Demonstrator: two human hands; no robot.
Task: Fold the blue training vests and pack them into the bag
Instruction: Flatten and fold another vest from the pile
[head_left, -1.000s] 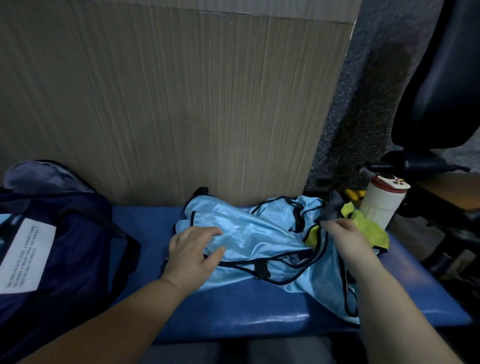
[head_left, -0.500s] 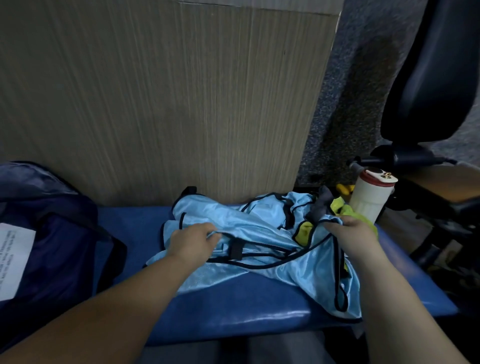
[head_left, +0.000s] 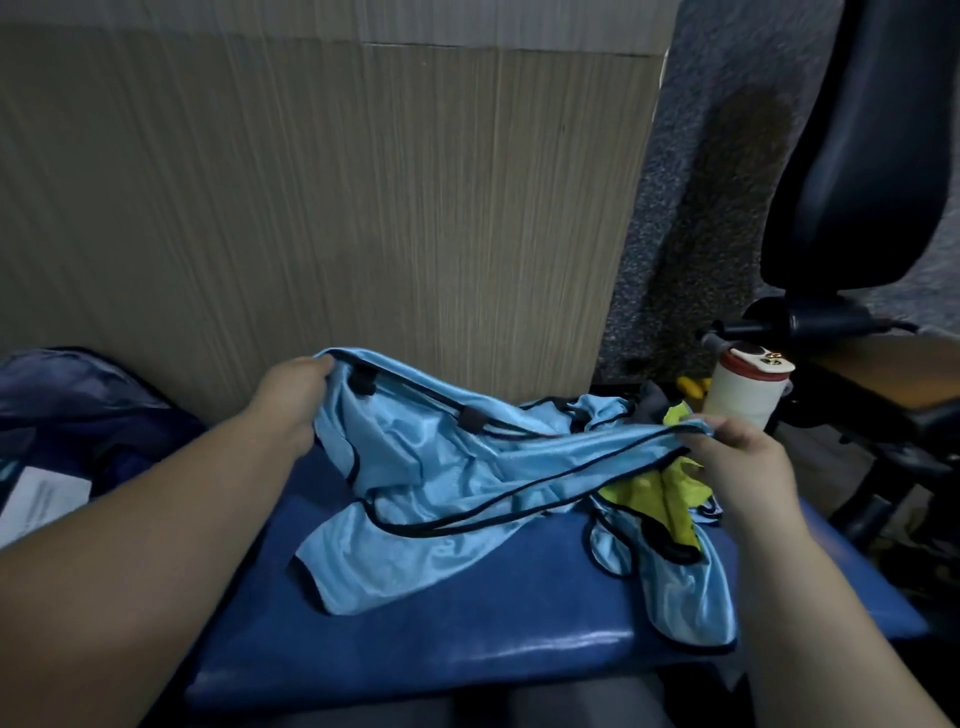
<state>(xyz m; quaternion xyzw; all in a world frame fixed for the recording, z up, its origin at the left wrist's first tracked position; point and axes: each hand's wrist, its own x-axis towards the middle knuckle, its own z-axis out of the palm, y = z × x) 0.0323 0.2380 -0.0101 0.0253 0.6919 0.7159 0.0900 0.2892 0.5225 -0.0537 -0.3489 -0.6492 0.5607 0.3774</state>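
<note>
A light blue training vest (head_left: 415, 467) with black trim hangs stretched between my two hands above the blue padded bench (head_left: 467, 649). My left hand (head_left: 291, 395) grips its upper left edge, raised off the bench. My right hand (head_left: 737, 457) pinches the vest's other edge at the right. More blue vest fabric (head_left: 670, 587) lies crumpled under it at the bench's right end, mixed with a yellow-green vest (head_left: 665, 493). The dark blue bag (head_left: 78, 415) sits at the far left, partly cut off by the frame.
A white bottle with a red lid (head_left: 743, 384) stands at the bench's far right. A black office chair (head_left: 857, 208) and a wooden seat (head_left: 893, 374) are to the right. A wood-grain panel (head_left: 311, 208) rises behind the bench. White paper (head_left: 41, 493) lies on the bag.
Both hands closed on the blue vest and lifted it. My left hand rose up and back with one edge, spreading the fabric away from the pile.
</note>
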